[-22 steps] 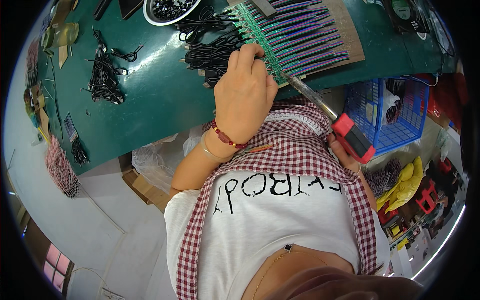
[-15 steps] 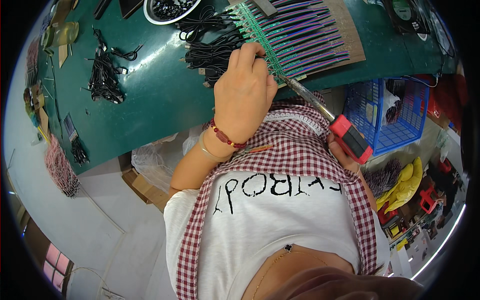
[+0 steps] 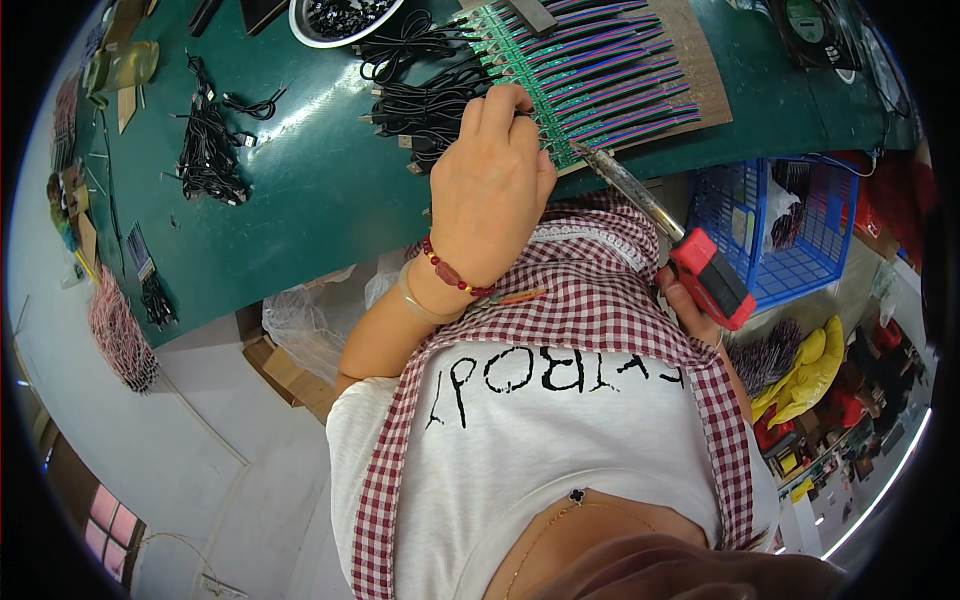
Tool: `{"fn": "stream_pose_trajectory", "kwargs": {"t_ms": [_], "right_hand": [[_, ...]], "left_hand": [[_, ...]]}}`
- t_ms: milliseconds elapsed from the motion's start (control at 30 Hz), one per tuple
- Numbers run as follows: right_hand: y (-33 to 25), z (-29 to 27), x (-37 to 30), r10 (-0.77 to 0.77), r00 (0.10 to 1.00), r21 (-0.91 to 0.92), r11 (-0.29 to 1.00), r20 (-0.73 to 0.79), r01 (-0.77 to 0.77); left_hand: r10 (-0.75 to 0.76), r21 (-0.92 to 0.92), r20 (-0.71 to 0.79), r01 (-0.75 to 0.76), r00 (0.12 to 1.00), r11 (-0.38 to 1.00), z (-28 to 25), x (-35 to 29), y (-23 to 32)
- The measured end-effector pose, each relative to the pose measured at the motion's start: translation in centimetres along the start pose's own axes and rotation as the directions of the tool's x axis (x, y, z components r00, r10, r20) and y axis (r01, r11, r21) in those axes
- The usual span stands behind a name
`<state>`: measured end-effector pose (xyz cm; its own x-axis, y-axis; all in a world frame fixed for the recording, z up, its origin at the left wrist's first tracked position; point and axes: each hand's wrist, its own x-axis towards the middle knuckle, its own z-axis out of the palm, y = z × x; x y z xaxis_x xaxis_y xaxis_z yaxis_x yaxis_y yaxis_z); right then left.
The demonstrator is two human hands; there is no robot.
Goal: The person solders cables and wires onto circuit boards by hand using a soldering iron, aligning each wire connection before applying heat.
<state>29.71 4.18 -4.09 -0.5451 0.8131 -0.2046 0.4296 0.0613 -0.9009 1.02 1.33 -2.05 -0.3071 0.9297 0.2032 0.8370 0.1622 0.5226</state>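
Note:
My left hand [image 3: 490,180], with a red bead bracelet at the wrist, is closed in a pinch at the left edge of a green circuit board panel [image 3: 512,62]. Between its fingertips is the end of a black cable, mostly hidden by the hand; the bundled black USB cables [image 3: 420,108] lie right beside it. My right hand [image 3: 688,308] is wrapped round the red and black handle of a soldering iron [image 3: 640,198], partly hidden behind it. The iron's tip is at the panel's near corner, close to my left fingers. Rows of coloured ribbon wires [image 3: 610,70] run rightward off the panel.
Under the panel lies a brown board [image 3: 708,85], with a dark metal bar [image 3: 530,15] on top. A metal bowl of small black parts [image 3: 345,20] and another cable bundle [image 3: 212,160] are on the green table [image 3: 290,215]. A blue basket [image 3: 800,275] stands right, below the table edge.
The soldering iron has shifted slightly right with my right hand, and its tip has moved away from my left fingertips along the panel's near end. My left hand has barely moved.

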Motion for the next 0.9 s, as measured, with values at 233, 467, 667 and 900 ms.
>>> {"fn": "stream_pose_trajectory", "kwargs": {"t_ms": [233,467,667,900], "right_hand": [[-0.2,0.5,0.5,0.036,0.999,0.21,0.977,-0.033,-0.028],[-1.9,1.5,2.8,-0.041,0.989,0.507,0.855,-0.144,0.109],[-3.3,1.6,4.4,-0.075,0.977,0.54,0.824,-0.199,0.173],[-3.2,2.0,5.2,-0.089,0.977,0.536,0.824,-0.195,0.183]], "left_hand": [[0.014,0.015,-0.014,-0.013,1.0,1.0,0.1,0.0,0.1],[0.042,0.17,-0.056,-0.032,0.998,0.985,-1.3,-0.6,0.3],[-0.083,0.386,-0.284,0.193,0.955,0.902,-7.1,-0.2,-11.2],[-0.292,0.462,-0.234,0.37,0.927,0.806,-7.7,-3.3,-20.1]]}}
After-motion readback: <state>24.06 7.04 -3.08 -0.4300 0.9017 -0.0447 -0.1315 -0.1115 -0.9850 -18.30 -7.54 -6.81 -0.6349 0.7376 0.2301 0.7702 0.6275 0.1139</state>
